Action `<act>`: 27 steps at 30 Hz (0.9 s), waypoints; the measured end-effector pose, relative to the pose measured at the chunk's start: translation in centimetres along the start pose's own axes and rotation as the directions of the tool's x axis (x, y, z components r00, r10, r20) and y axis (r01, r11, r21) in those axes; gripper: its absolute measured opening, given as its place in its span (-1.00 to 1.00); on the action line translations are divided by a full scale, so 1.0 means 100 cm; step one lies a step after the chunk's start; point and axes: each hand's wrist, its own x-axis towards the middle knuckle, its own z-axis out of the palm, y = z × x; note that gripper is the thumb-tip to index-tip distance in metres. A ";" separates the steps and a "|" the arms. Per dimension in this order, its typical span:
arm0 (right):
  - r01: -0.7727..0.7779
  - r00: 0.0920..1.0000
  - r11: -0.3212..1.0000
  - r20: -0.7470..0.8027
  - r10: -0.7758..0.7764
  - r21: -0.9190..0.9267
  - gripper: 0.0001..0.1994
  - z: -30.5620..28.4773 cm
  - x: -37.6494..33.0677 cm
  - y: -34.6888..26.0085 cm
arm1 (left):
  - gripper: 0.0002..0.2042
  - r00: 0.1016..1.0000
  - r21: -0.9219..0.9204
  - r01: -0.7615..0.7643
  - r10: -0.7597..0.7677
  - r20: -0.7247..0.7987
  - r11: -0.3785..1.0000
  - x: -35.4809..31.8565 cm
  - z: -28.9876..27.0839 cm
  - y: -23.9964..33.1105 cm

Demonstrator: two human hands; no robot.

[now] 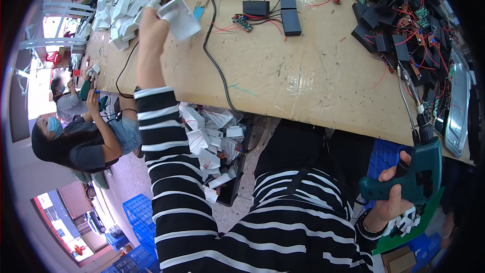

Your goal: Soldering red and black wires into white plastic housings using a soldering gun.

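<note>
My left hand (153,29) reaches to the far left of the table, its fingers closed on the edge of a white plastic casing (183,19), a shallow hollow shell. Just beyond it lies a heap of similar white casings (121,1). At the right, my right hand (393,199) is wrapped round the handle of a green soldering gun (422,169). Its metal tip and thin feed tube point up toward a pile of black boxes with wires and circuit boards (389,17). Between my hands lie black battery-like blocks (290,13) wired to a small green circuit board (242,23).
A black cable (212,55) crosses the brown table (313,81). Below its edge, a dark bin holds white wired casings (207,139). A clear plastic tray (457,101) stands at the far right. Blue crates (139,212) sit lower left. Two co-workers (76,139) work along the left.
</note>
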 end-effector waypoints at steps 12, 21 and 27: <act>0.003 1.000 0.999 -0.026 -0.002 0.044 -0.39 -0.004 0.000 0.002 | -0.69 0.458 -0.171 -0.685 0.602 0.655 0.708 -0.132 0.107 0.174; 0.029 0.999 0.999 -0.018 -0.028 0.031 -0.38 -0.011 -0.005 0.002 | -0.76 0.581 -0.277 -0.631 0.678 0.450 0.725 -0.113 0.089 0.160; 0.011 1.000 1.000 -0.014 -0.011 0.002 -0.37 -0.009 -0.006 -0.002 | -0.77 0.648 0.285 -0.758 0.622 0.440 0.587 -0.049 0.075 0.100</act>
